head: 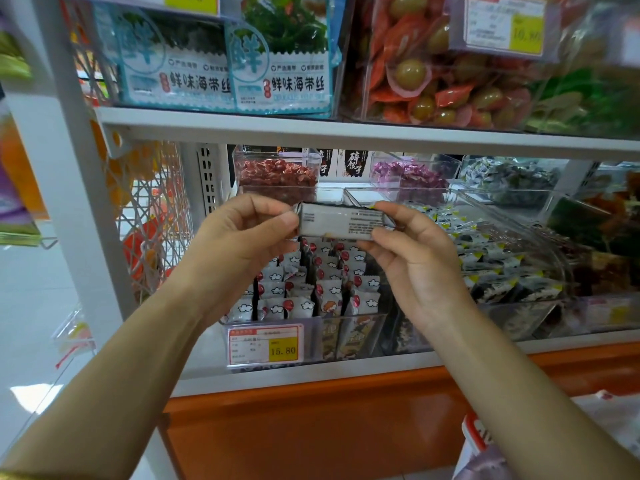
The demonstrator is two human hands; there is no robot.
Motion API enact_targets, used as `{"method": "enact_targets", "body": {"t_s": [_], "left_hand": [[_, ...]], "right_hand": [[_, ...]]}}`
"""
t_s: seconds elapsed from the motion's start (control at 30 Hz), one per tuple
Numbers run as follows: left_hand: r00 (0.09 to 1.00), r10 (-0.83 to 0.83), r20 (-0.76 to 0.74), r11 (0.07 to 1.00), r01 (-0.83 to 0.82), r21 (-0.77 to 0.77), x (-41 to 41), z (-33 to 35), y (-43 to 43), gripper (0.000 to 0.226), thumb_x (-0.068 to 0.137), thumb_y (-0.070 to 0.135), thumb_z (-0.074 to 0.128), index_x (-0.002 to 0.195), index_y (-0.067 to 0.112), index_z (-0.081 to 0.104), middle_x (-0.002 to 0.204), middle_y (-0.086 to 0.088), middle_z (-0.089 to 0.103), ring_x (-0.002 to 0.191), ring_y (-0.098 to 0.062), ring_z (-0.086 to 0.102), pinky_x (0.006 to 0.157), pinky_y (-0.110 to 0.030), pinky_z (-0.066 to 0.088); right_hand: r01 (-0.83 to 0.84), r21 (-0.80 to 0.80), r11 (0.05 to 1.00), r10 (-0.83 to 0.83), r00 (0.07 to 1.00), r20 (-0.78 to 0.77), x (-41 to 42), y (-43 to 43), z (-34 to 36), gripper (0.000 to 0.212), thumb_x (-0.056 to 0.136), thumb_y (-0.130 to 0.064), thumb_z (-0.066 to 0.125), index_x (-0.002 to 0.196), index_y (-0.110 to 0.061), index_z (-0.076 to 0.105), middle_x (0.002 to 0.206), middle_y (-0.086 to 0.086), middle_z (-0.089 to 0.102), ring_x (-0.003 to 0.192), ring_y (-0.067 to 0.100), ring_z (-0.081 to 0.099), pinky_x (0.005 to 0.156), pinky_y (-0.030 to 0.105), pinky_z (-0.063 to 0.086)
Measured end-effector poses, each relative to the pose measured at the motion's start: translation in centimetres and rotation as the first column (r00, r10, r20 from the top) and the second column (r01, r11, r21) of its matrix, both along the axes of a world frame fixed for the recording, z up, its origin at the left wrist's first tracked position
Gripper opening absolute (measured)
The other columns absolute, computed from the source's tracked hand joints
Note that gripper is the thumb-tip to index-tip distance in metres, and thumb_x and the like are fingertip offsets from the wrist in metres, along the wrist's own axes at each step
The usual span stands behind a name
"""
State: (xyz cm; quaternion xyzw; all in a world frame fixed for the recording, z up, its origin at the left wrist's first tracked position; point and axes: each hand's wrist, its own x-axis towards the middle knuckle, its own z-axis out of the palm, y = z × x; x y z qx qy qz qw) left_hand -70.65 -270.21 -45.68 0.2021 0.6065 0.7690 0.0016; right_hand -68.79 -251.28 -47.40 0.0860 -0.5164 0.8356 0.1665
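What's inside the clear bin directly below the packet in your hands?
The clear bin holds upright rows of small white packets with cloud and red-circle prints. The held packet, the left hand and the right hand cover its back rows, so those cannot be seen.

Bright, even light; soft shadow under the white metal shelf edge [311,129]. Glare patch on the pale tiled floor [31,393], sheen on the clear plastic bins [502,209]. Upper right corner smeared with blur. Shelf bows, wide-angle. Text on the small grey printed packet [341,223] soft.
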Motion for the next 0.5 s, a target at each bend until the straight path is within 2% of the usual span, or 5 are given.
{"method": "enact_targets", "body": {"t_s": [0.07, 0.2, 0.37, 0.5], "left_hand": [[0.998, 0.051, -0.022, 0.995, -0.053, -0.084, 0.05, 0.07, -0.14, 0.029, 0.057, 0.021, 0.069, 0.081, 0.008, 0.060, 0.079, -0.004, 0.066, 0.072, -0.013, 0.066, 0.066, -0.017, 0.053], [0.999, 0.039, 0.014, 0.999, -0.038, -0.034, 0.14, 0.11, -0.10, 0.025, 0.060, 0.013, 0.067, 0.083, 0.007, 0.060, 0.096, -0.018, 0.067, 0.089, -0.026, 0.068, 0.079, -0.027, 0.057], [0.999, 0.012, 0.038, 0.999, -0.014, 0.052, 0.09, 0.20, 0.03, 0.020, 0.066, 0.004, 0.063, 0.086, 0.003, 0.059, 0.095, -0.017, 0.067, 0.083, -0.021, 0.068, 0.071, -0.020, 0.056], [0.996, 0.087, 0.024, 0.996, -0.087, 0.010, -0.09, -0.06, 0.12, 0.005, 0.082, -0.002, 0.058, 0.085, 0.003, 0.057, 0.095, -0.016, 0.069, 0.081, -0.019, 0.068, 0.069, -0.018, 0.055]], "right_hand": [[0.022, 0.032, 0.999, -0.022, 1.000, -0.011, -0.03, 0.04, -0.07, 0.029, 0.080, 0.014, 0.054, 0.090, -0.010, 0.067, 0.084, 0.004, 0.071, 0.081, 0.018, 0.068, 0.073, 0.028, 0.056], [0.020, 0.034, 0.999, -0.020, 1.000, -0.004, -0.06, 0.08, -0.02, 0.030, 0.080, 0.013, 0.054, 0.088, -0.011, 0.068, 0.085, 0.005, 0.071, 0.083, 0.021, 0.066, 0.076, 0.030, 0.057], [0.015, 0.035, 0.999, -0.015, 1.000, 0.007, 0.06, -0.12, 0.06, 0.027, 0.082, 0.013, 0.053, 0.092, -0.009, 0.066, 0.090, 0.008, 0.069, 0.084, 0.021, 0.066, 0.075, 0.029, 0.056], [-0.013, -0.012, 1.000, 0.013, 1.000, 0.002, 0.31, -0.42, 0.25, 0.019, 0.088, 0.006, 0.050, 0.091, -0.005, 0.065, 0.095, 0.013, 0.065, 0.078, 0.017, 0.067, 0.068, 0.024, 0.055]]}}
